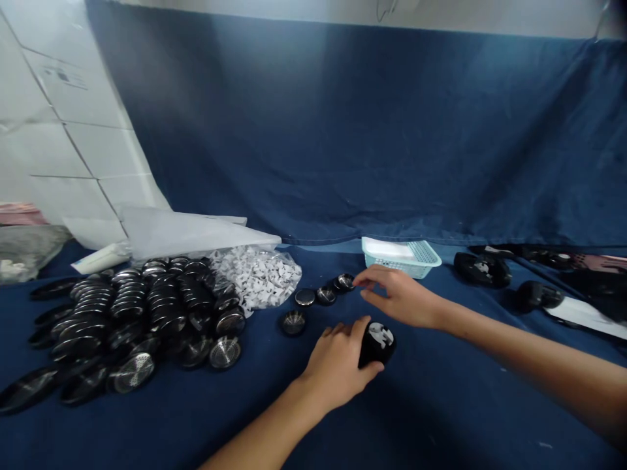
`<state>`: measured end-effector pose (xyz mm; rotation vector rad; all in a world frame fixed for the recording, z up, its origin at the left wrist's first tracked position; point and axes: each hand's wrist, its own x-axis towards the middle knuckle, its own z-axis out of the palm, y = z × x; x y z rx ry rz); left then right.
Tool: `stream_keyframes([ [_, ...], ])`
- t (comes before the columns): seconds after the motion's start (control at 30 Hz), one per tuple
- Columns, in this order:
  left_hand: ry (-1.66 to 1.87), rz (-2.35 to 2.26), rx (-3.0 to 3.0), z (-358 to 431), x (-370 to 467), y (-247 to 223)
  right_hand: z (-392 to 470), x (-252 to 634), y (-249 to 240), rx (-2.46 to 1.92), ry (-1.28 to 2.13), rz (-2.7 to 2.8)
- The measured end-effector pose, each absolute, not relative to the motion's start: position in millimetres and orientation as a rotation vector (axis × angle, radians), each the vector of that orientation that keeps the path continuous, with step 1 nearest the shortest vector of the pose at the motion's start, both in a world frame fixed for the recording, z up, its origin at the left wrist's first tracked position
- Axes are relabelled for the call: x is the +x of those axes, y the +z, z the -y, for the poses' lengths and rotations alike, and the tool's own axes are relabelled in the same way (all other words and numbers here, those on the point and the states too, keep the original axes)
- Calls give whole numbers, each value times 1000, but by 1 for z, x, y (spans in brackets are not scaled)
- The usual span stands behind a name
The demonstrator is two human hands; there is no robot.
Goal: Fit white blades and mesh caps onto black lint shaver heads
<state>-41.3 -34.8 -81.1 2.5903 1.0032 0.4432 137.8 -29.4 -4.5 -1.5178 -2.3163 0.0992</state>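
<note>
My left hand [337, 365] is wrapped round a black rounded housing [364, 356] with small white pieces [381, 335] showing in its top. The thumb lies along the near side and the fingers along the far left. Beyond it, my right hand [399, 297] reaches left with thumb and fingers apart. Its fingertips are at the edge of a small black-rimmed disc with a shiny metallic face [345, 281]; whether they touch it I cannot tell. Similar discs lie in a loose row to the left, among them a nearer disc [292, 322].
Many stacked black-rimmed discs [127, 307] cover the left side. Beside them lies a clear bag of small white pieces [267, 274]. A light-blue basket [411, 267] stands at the back, before a blue cloth [343, 130]. Black parts [482, 269] lie at right.
</note>
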Motion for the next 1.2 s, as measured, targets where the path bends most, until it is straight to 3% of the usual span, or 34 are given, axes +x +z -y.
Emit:
stream_keyframes([
  [0.17,476,-979,2673,39,-41,-86,-26,99,-15,-1475,-45,2574],
  [0.4,475,-966,2684,39,-41,-88,-78,65,-40,-1519,1,2792],
  [0.6,463,-987,2648,37,-42,-89,-29,98,-4,-1401,-19,2470],
  [0.67,456,-983,2635,35,-43,-88,-2,122,-2,-1282,181,2207],
  [0.77,471,-993,2577,32,-43,-87,37,153,-22,-1137,588,1809],
  [0.87,497,-1008,2489,29,-42,-89,64,169,-55,-1157,789,1674],
  [1.2,501,-1050,2301,29,-39,-88,79,172,-93,-1183,820,1724],
])
